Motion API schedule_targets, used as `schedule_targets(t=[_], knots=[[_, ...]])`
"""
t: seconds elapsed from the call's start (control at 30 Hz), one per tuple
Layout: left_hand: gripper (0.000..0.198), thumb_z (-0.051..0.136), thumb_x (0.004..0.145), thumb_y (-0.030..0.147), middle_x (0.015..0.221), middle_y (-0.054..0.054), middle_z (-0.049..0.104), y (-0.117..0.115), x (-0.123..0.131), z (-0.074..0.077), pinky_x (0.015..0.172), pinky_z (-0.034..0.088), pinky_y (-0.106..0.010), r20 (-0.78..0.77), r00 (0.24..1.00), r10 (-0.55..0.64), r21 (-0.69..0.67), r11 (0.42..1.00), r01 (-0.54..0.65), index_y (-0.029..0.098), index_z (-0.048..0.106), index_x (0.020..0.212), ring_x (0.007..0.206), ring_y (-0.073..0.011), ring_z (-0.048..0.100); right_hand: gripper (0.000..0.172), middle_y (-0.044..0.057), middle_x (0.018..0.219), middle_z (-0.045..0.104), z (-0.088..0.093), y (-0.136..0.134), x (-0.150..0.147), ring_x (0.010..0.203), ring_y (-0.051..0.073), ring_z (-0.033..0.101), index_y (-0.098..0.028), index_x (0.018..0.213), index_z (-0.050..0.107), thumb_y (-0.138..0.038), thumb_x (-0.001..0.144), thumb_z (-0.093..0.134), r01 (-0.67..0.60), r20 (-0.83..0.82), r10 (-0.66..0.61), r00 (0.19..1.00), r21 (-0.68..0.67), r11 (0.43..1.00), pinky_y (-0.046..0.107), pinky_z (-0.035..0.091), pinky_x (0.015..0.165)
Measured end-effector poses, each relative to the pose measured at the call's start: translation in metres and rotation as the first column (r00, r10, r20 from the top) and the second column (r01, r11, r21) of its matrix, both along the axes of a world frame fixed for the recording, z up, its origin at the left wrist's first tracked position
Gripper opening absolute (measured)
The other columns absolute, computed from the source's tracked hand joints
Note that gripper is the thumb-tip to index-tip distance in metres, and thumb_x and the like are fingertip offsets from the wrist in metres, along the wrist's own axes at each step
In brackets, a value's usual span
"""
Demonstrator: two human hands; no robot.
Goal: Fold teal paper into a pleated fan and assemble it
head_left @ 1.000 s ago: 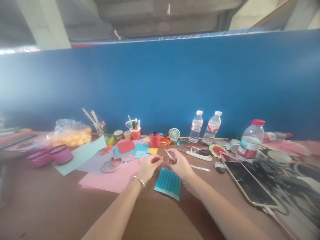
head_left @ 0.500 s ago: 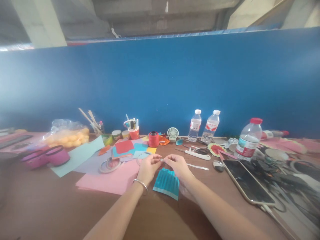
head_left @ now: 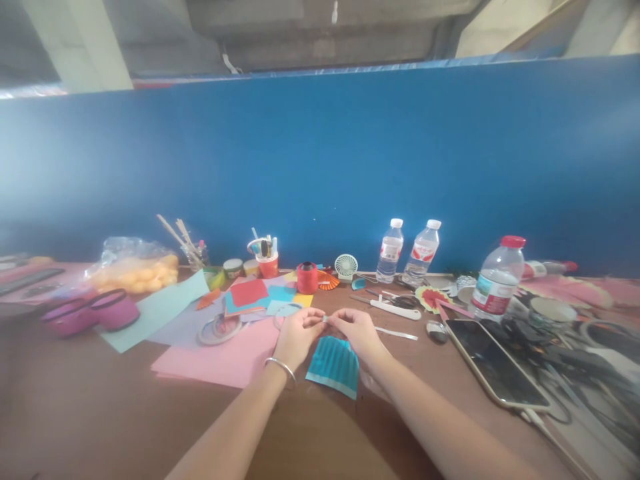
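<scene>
- Nearest is the brown table, both forearms reaching in over it, a bangle on the left wrist.
- Just past that, the blue paper sits on the table between the wrists, creased into ridges, with a paler band along its near edge. Neither hand seems to grip it, but its far edge is right below the fingers, so can't tell if anything's touching.
- Now the hands: the left hand has thumb and finger pinched together on a tiny pale piece, and the right hand pinches it from the other side. Fingertips are nearly meeting. Way too small to tell what it is.
- Step in hand, at a guess: fiddly two-handed fingertip work on that piece, just beyond the blue paper.
- The next move probably calls for a light, even pinch from both sides, since something that tiny could easily slip or bend.
- Beside the hands: pink paper on the left, a white strip on the right, and the phone well off to the right.
- A bit farther: white cutter, red spool, small fan.
- Right at the back: two water bottles in front of the blue wall.
</scene>
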State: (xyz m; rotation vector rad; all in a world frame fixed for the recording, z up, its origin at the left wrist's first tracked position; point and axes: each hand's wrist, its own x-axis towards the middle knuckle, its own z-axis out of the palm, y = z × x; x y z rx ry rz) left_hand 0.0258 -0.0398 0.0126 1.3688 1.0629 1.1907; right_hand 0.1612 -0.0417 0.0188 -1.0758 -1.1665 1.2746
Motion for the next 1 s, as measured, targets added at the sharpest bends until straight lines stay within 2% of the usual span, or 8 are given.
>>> schedule_targets(t=[0.33, 0.5, 0.6, 0.73, 0.87, 1.0], knots=[[0.024, 0.062, 0.063, 0.027, 0.072, -0.005, 0.065, -0.001, 0.001, 0.001, 0.060, 0.048, -0.025, -0.015, 1.000, 0.000, -0.003, 1.000, 0.000, 0.014, 0.055, 0.082, 0.066, -0.0160, 0.061, 0.023, 0.002, 0.055, 0.060, -0.003, 0.000, -0.001, 0.052, 0.013, 0.053, -0.013, 0.058, 0.060, -0.036, 0.055, 0.063, 0.037, 0.016, -0.038, 0.999, 0.011, 0.999, 0.024, 0.042, 0.052], [0.020, 0.059, 0.063, 0.020, 0.072, -0.005, 0.065, -0.001, 0.001, 0.000, 0.061, 0.048, -0.025, -0.030, 1.000, -0.004, 0.013, 1.000, 0.004, 0.014, 0.056, 0.082, 0.066, -0.0152, 0.061, 0.021, 0.002, 0.054, 0.059, -0.006, 0.002, -0.001, 0.052, 0.013, 0.053, -0.013, 0.058, 0.060, -0.034, 0.056, 0.061, 0.026, -0.003, -0.026, 1.000, 0.026, 0.999, 0.024, 0.042, 0.054], [0.020, 0.054, 0.062, 0.013, 0.074, -0.005, 0.065, -0.001, 0.001, 0.002, 0.064, 0.048, -0.026, -0.031, 1.000, -0.002, 0.027, 1.000, 0.002, 0.014, 0.055, 0.082, 0.069, -0.0158, 0.061, 0.020, 0.002, 0.055, 0.059, -0.006, 0.002, -0.001, 0.052, 0.013, 0.052, -0.013, 0.058, 0.059, -0.033, 0.058, 0.060, 0.033, 0.035, -0.034, 0.999, 0.034, 0.999, 0.024, 0.042, 0.053], [0.025, 0.042, 0.060, 0.006, 0.074, -0.005, 0.064, -0.003, 0.001, 0.008, 0.068, 0.048, -0.029, 0.041, 0.998, -0.042, 0.001, 0.999, 0.042, 0.013, 0.055, 0.080, 0.070, -0.0158, 0.061, 0.018, 0.000, 0.055, 0.058, -0.007, 0.001, 0.000, 0.052, 0.012, 0.050, -0.014, 0.059, 0.059, -0.032, 0.059, 0.058, 0.049, 0.125, -0.060, 0.990, 0.084, 0.995, 0.022, 0.039, 0.050], [0.025, 0.040, 0.063, 0.010, 0.076, -0.006, 0.064, -0.005, 0.001, 0.012, 0.068, 0.048, -0.031, 0.081, 0.995, -0.062, -0.012, 0.998, 0.064, 0.013, 0.055, 0.082, 0.070, -0.0161, 0.061, 0.018, 0.000, 0.054, 0.057, -0.008, 0.001, 0.000, 0.051, 0.011, 0.049, -0.014, 0.060, 0.059, -0.032, 0.060, 0.057, 0.056, 0.157, -0.074, 0.985, 0.113, 0.992, 0.021, 0.037, 0.049], [0.017, 0.046, 0.067, 0.020, 0.073, -0.004, 0.064, -0.008, 0.001, 0.012, 0.065, 0.048, -0.029, -0.019, 1.000, -0.006, 0.048, 0.999, 0.007, 0.014, 0.056, 0.080, 0.068, -0.0164, 0.061, 0.019, 0.001, 0.056, 0.058, -0.008, 0.000, 0.000, 0.053, 0.013, 0.051, -0.014, 0.059, 0.060, -0.033, 0.059, 0.058, 0.063, 0.185, -0.088, 0.979, 0.141, 0.988, 0.022, 0.038, 0.050]])
